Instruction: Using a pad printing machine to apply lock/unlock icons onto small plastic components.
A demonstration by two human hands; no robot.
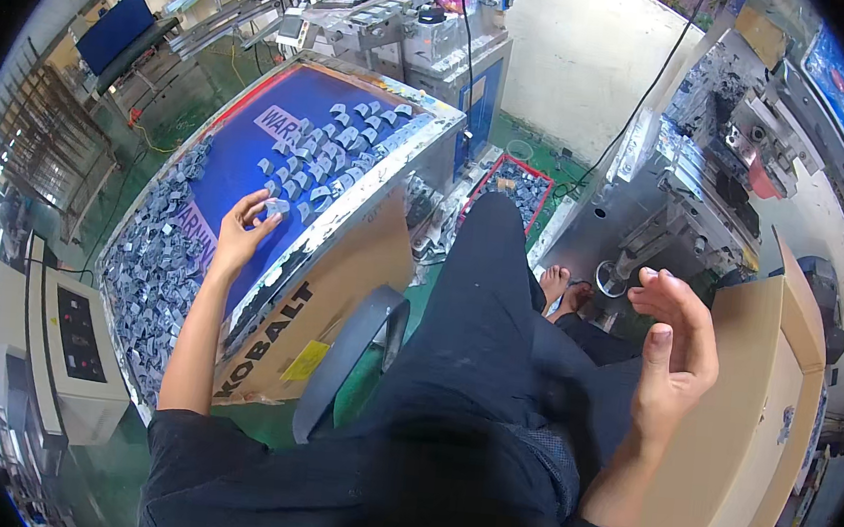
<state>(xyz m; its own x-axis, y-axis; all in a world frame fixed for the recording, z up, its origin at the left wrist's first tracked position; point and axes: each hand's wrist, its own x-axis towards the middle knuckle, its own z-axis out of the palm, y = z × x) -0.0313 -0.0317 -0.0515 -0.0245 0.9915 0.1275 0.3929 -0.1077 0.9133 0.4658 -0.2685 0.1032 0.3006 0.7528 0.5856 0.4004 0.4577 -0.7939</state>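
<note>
Left hand [242, 232]: thumb and fingertips closed on a small grey piece [275, 208], held over the tabletop [236, 152] between its long worn white edge and the middle; whether the piece clears the surface, cannot tell. Right hand [674, 346]: palm turned inward, fingers loosely curled with a gap to the thumb, nothing visible in the grasp; it is raised beside the cardboard box [732, 391]. Just beyond the left fingertips, a loose group of similar pieces [323, 155] spreads toward the far right corner of the tabletop, many separate, some touching. A dense heap [156, 265] of them lies along the left edge and down to the near corner. Cardboard box at the right: tall, open, one flap standing up; its deeper contents cannot be made out. On the green floor past the knee, a red-rimmed crate [550, 186] contains more grey pieces and a brown scrap [506, 184]. A cardboard panel [338, 301] stands below the tabletop's worn edge, bearing a yellow label [305, 361].
</note>
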